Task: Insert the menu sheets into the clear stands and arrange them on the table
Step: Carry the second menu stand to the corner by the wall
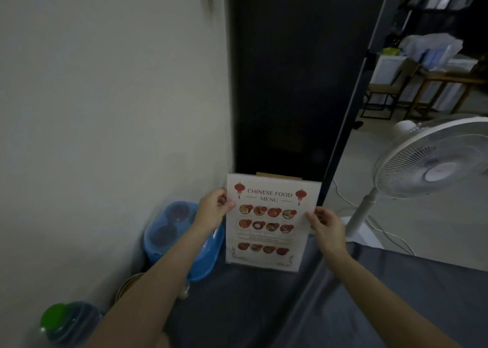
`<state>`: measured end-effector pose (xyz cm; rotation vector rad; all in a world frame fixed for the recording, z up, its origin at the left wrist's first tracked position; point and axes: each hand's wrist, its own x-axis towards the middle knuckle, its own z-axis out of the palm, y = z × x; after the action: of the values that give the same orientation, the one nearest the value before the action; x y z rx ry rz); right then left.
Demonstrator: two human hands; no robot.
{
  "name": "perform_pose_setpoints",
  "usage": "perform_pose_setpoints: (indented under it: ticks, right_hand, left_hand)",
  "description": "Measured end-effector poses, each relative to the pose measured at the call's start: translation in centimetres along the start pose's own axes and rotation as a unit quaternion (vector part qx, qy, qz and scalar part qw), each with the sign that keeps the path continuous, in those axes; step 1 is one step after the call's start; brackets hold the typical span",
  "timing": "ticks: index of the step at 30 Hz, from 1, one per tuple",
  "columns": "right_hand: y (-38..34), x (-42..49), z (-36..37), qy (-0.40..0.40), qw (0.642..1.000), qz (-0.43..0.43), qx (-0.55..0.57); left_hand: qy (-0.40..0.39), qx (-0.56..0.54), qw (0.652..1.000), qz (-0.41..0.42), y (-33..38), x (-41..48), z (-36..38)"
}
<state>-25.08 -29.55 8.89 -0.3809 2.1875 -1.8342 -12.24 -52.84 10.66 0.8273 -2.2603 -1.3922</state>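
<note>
A single wide-angle view from a head-worn camera, looking forward and steeply down along both outstretched forearms. The left hand (214, 210) and right hand (327, 228) are close; a wall (105, 96) fills the left side.

The menu sheet (272, 220) is white with red lanterns, dark letters and rows of red and brown food pictures. The table (343, 308) is dark grey. The tub (208, 257) is blue. The bottle (68, 324) has a green cap. The fan (433, 157) is white.
</note>
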Motion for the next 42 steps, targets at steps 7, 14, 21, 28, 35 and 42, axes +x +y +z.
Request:
perform_pose_setpoints:
  ticks: [7, 14, 21, 28, 35, 42]
  right_hand:
    - [0.2, 1.1, 0.9, 0.000, 1.000, 0.002, -0.007]
    - [0.2, 2.1, 0.7, -0.017, 0.999, 0.017, -0.027]
    - [0.3, 2.5, 0.4, -0.029, 0.998, 0.025, -0.045]
    - [-0.3, 2.1, -0.1, -0.053, 0.995, 0.020, -0.080]
    - [-1.1, 0.8, -0.8, -0.060, 0.991, 0.011, -0.115]
    - [-1.4, -1.7, -2.8, -0.066, 0.982, 0.005, -0.179]
  left_hand:
    - [0.003, -0.009, 1.000, 0.004, -0.9, 1.3, 0.1]
    - [0.035, -0.038, 0.999, -0.003, -1.1, 1.5, 1.0]
    - [0.044, -0.070, 0.996, -0.014, -0.9, 1.3, 1.5]
    - [0.026, -0.058, 0.997, -0.031, -0.2, 0.9, 0.9]
    - [0.017, -0.031, 0.998, -0.045, 0.2, -0.6, 0.8]
    - [0.024, 0.045, 0.996, -0.069, 0.7, -3.3, 0.8]
